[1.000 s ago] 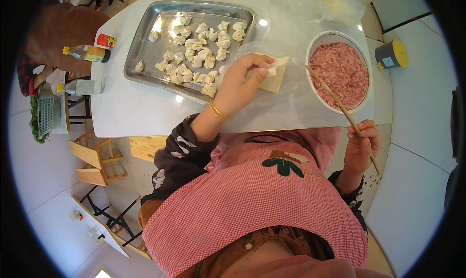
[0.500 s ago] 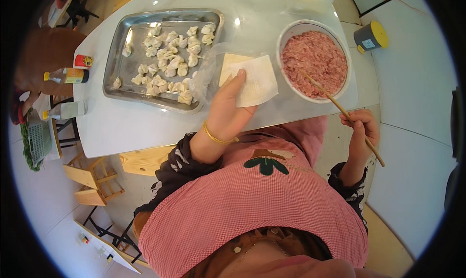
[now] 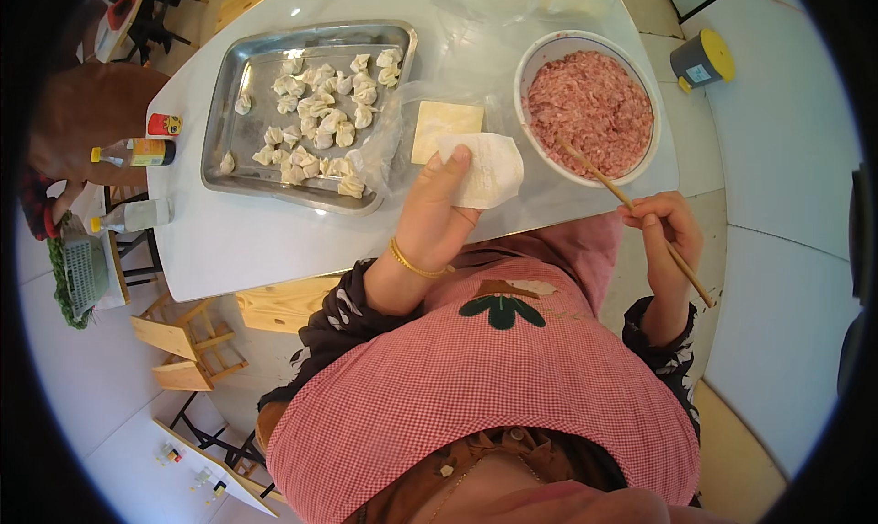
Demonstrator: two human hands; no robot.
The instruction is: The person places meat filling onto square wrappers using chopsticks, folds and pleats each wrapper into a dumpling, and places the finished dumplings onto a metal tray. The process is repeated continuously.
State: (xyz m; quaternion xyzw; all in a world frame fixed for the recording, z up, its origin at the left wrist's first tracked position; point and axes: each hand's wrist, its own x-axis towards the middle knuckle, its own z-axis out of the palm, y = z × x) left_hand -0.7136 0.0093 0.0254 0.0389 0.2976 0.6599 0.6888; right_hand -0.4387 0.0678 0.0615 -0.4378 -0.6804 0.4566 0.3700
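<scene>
Fingers of our left hand (image 3: 428, 206) pinch one wrapper (image 3: 494, 170) just short of the wrapper stack (image 3: 444, 122); our right hand (image 3: 666, 229) pinches the stick (image 3: 599, 174), tip in the bowl's (image 3: 520, 103) meat (image 3: 594, 103). We judge the dumplings (image 3: 325, 126) on the tray (image 3: 249, 149) done; this unfilled wrapper, the stack and plenty of meat are left. Versus half a second ago, our wrapper is more curled and uncovers more stack.
</scene>
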